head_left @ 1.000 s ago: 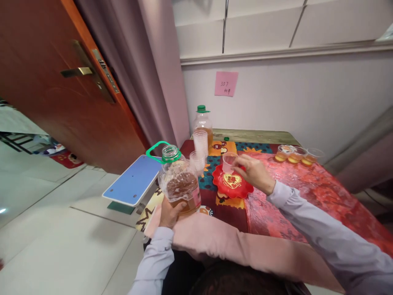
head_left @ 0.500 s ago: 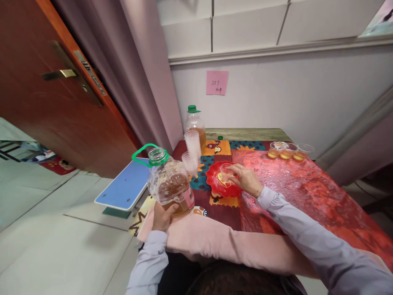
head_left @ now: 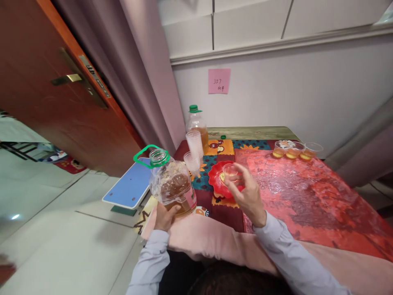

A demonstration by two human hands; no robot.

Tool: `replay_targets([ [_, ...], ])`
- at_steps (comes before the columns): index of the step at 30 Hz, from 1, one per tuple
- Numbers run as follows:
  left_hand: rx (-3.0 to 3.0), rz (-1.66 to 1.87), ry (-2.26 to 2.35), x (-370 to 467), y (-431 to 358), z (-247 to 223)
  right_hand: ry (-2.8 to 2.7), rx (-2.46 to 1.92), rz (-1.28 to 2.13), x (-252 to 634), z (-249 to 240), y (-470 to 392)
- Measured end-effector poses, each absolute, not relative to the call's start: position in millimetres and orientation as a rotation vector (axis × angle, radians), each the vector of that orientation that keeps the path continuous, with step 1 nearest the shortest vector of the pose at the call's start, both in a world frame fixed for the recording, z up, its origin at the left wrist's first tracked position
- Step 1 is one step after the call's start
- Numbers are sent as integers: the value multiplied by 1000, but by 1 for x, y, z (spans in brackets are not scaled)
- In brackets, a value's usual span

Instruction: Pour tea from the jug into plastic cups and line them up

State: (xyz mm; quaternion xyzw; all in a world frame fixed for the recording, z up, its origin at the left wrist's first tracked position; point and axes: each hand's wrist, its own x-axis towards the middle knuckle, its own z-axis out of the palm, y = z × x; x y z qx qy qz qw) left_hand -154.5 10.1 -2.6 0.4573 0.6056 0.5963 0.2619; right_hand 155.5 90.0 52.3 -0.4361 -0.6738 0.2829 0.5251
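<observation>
My left hand (head_left: pixel 166 217) grips the lower side of a big clear plastic jug (head_left: pixel 173 186), partly filled with amber liquid, with foam clinging inside. Its green handle ring sits round the uncapped neck, and the jug leans slightly. My right hand (head_left: pixel 248 194) hovers over the red scalloped plate (head_left: pixel 215 184) with thumb and fingers apart. Just behind those fingers a clear plastic cup (head_left: pixel 229 168) stands on the plate, partly hidden by them. Stacked clear cups (head_left: pixel 195 143) rise beyond the jug, with a shorter cup stack (head_left: pixel 190 163) in front.
A second jug (head_left: pixel 199 127) with a green cap stands at the back near the wall. Several cups of yellowish liquid (head_left: pixel 291 151) line the far right of the red tabletop (head_left: pixel 285 196). A green cap (head_left: pixel 223 137) lies at the back edge. A blue board (head_left: pixel 127 184) is at left.
My right hand has come off the clear cup, drawing back toward me with its fingers spreading. The left hand keeps its grip on the jug. The view has shifted slightly.
</observation>
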Motion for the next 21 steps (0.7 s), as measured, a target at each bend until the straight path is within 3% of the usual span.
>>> replay_targets([
  [4, 1262, 1642, 1538, -151, 12, 17, -1636, -868, 1135, 111, 42, 69],
  [10, 1201, 1703, 1440, -140, 16, 37, -1555, -699, 1526, 76, 28, 75],
  [21, 1350, 1517, 1751, -111, 22, 65, -1354, -400, 1724, 84, 15, 79],
])
